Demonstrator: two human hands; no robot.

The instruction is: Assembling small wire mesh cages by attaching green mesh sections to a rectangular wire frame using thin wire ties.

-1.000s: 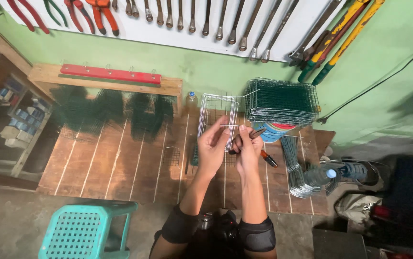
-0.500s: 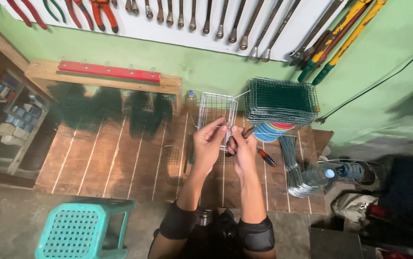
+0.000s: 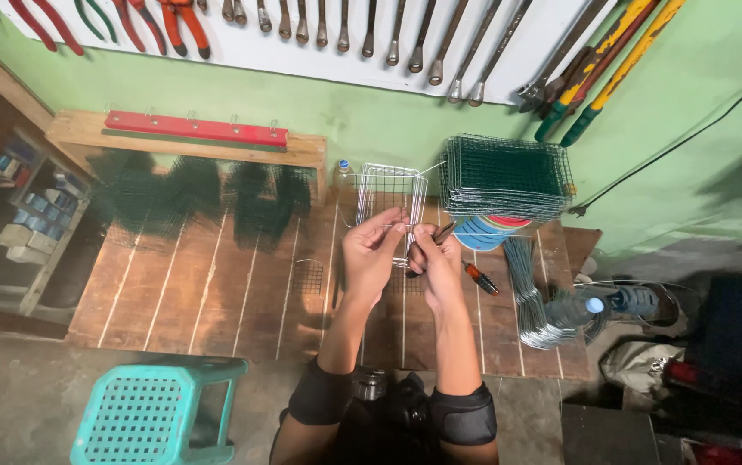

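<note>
My left hand (image 3: 369, 252) pinches the near edge of a white wire mesh panel (image 3: 388, 194) that stands tilted on the wooden workbench (image 3: 216, 293). Beside it my right hand (image 3: 434, 257) grips pliers (image 3: 444, 231) with their jaws at the same edge of the mesh. A screwdriver with an orange and black handle (image 3: 480, 278) lies just right of my right hand. A stack of green wire mesh panels (image 3: 505, 176) sits behind it on a round blue object (image 3: 485, 232).
A bundle of cut wires (image 3: 528, 297) and a plastic bottle (image 3: 579, 310) lie at the bench's right end. A small mesh piece (image 3: 308, 275) rests left of my hands. Wrenches and pliers hang on the wall board (image 3: 319, 52). A teal plastic stool (image 3: 154, 415) stands at lower left.
My hands have shifted slightly up and left along the white mesh panel's edge. The pliers stay in my right hand.
</note>
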